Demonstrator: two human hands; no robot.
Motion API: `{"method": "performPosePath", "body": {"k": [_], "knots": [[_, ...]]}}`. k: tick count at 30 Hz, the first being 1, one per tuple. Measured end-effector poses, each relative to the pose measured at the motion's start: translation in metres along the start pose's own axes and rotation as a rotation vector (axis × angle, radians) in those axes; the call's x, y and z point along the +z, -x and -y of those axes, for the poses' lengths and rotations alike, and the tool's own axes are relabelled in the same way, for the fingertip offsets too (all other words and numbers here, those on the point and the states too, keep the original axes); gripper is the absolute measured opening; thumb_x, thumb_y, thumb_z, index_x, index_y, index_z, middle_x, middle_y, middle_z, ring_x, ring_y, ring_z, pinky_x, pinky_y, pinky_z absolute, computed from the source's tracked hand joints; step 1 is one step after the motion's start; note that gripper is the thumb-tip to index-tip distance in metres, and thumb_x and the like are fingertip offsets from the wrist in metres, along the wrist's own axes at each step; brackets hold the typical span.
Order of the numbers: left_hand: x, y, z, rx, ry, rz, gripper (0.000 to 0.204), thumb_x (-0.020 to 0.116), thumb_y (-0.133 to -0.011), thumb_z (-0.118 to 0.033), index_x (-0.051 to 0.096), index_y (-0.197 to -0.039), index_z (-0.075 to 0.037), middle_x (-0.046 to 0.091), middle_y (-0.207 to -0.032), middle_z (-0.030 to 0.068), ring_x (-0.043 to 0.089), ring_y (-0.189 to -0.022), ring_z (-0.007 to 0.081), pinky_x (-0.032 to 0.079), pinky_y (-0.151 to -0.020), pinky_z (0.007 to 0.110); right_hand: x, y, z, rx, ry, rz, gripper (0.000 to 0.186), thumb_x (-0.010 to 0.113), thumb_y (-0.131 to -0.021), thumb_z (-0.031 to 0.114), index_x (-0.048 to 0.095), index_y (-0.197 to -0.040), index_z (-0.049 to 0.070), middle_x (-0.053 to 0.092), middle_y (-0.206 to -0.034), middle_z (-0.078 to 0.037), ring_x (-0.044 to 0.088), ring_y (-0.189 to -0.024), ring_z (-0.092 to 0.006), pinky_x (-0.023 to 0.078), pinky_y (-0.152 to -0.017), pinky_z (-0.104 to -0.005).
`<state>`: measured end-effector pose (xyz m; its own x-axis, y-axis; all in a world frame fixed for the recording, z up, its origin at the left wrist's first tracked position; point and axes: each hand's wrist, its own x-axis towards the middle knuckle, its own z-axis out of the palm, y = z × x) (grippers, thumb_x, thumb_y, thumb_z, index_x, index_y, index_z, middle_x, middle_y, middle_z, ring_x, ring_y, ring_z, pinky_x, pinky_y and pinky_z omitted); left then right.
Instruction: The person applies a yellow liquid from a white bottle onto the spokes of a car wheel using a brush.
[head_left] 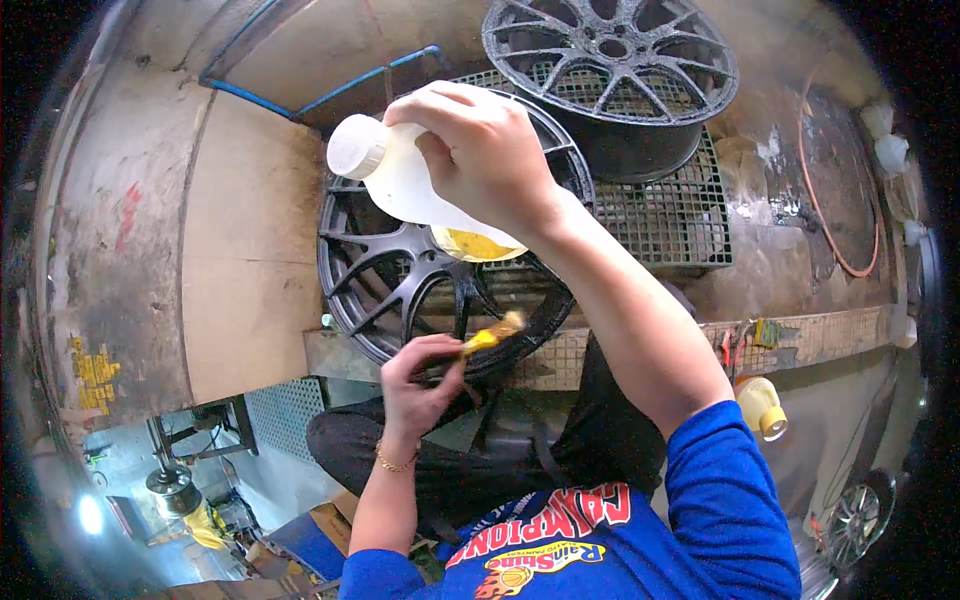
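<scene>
Hands apart, both occupied. My right hand (495, 150), upper middle of the frame, is wrapped round a translucent plastic bottle (405, 185); it's tipped on its side, white cap (355, 147) toward the upper left, yellow content (478, 246) showing at the lower end. My left hand (420, 385), just below centre, pinches the yellow-handled brush (488, 336), tan bristles pointing right; motion blur, so I can't tell exact finger placement or whether the bristles touch anything.

Dark spoked wheel rim (412, 288) sits mid-frame, behind and below the bottle. Second rim (635, 150) at upper right, by the grate (695, 215).

Handling, my guess: bottle light, thin-walled, likely to give if squeezed and slick if wet; best held round the body below the shoulder, as now, not by the cap alone. Brush very light, stiff handle, soft bristles; take it by the handle, clear of the bristles. Rim looks heavy and rigid, finish maybe scratchable; spokes or outer lip are the holds. Can't tell whether its surface is wet.
</scene>
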<state>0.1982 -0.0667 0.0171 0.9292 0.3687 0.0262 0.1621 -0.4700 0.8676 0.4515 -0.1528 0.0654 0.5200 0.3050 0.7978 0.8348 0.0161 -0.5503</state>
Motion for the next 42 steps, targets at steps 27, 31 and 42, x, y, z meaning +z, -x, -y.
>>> {"method": "performPosePath", "body": {"k": [27,31,42], "knots": [[0.060,-0.004,0.022,-0.085,0.040,-0.206,0.015,0.075,-0.087,-0.010,0.073,-0.097,0.000,0.073,-0.085,0.0050,0.066,-0.076,0.0088,0.052,-0.070,0.024,-0.011,-0.007,-0.010,-0.014,0.035,-0.082,0.024,0.060,-0.077,0.000,0.069,-0.098,0.010,0.070,-0.093,-0.010,0.067,-0.087,-0.0327,0.055,-0.080,-0.0408],[0.077,-0.005,0.020,-0.011,-0.039,-0.172,0.012,0.075,-0.086,-0.009,0.071,-0.095,-0.001,0.072,-0.083,0.0090,0.067,-0.074,0.0133,0.053,-0.069,0.026,-0.010,-0.007,-0.009,-0.008,0.046,-0.081,0.024,0.060,-0.078,0.000,0.069,-0.098,0.010,0.070,-0.090,-0.009,0.068,-0.085,-0.0320,0.056,-0.077,-0.0410],[0.048,-0.015,0.018,-0.020,-0.060,-0.033,0.014,0.074,-0.088,-0.012,0.070,-0.094,-0.001,0.070,-0.081,0.0071,0.065,-0.074,0.0107,0.052,-0.068,0.026,-0.012,-0.007,-0.007,0.011,0.084,-0.074,0.026,0.059,-0.078,-0.001,0.068,-0.098,0.012,0.070,-0.090,-0.008,0.069,-0.083,-0.0304,0.056,-0.074,-0.0399]]}}
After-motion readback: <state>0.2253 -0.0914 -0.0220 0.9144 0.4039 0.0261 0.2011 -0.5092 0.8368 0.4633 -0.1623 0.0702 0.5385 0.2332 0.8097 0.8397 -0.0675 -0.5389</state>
